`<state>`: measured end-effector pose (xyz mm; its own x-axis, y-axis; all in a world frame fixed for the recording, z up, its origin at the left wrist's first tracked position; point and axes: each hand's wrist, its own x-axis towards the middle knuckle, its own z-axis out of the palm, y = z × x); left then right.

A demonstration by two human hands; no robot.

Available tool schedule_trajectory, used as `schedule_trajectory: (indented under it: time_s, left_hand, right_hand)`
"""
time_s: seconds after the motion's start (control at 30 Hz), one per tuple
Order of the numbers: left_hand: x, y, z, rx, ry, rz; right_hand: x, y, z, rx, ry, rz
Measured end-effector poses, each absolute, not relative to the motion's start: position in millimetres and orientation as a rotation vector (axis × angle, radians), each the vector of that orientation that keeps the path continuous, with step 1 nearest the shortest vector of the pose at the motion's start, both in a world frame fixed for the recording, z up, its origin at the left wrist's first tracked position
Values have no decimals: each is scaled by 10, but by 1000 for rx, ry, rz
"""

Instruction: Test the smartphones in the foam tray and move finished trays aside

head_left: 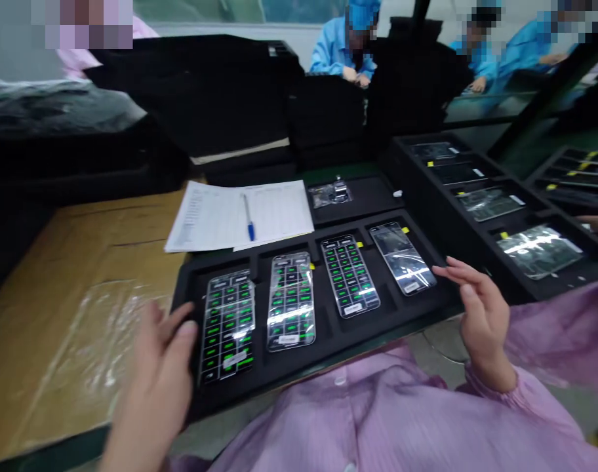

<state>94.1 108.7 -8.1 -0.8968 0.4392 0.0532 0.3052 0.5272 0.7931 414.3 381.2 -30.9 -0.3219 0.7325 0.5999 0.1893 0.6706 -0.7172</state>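
A black foam tray point(331, 337) in front of me holds several phone-shaped screens in separate slots. The leftmost screen point(227, 321), the second screen point(292, 298) and the third screen point(349, 275) show grids with green marks. A fourth screen point(402, 255), at the right end, looks dark and reflective. Slightly blurred, my left hand point(156, 373) is at the tray's left end, thumb and fingers apart and holding nothing. My right hand point(480, 314) is open beside the right end, fingertips close to the tray edge; whether they touch it I cannot tell.
Paper sheets point(205, 219) with a blue pen point(250, 219) lie behind the tray, near a small plastic bag point(328, 194). Another black tray point(427, 196) of screens stands right. Cardboard point(102, 242) lies left. Black stacks point(205, 85) rise behind; co-workers sit beyond.
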Motion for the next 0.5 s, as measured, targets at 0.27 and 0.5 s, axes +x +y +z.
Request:
schedule_trajectory:
  time_s: [0.27, 0.5]
  left_hand:
    - [1048, 1335, 112, 666, 2928, 683]
    - [968, 1256, -68, 498, 2738, 1060]
  right_hand:
    - [3900, 3517, -270, -259, -2498, 432]
    - [3763, 3504, -293, -270, -2387, 513]
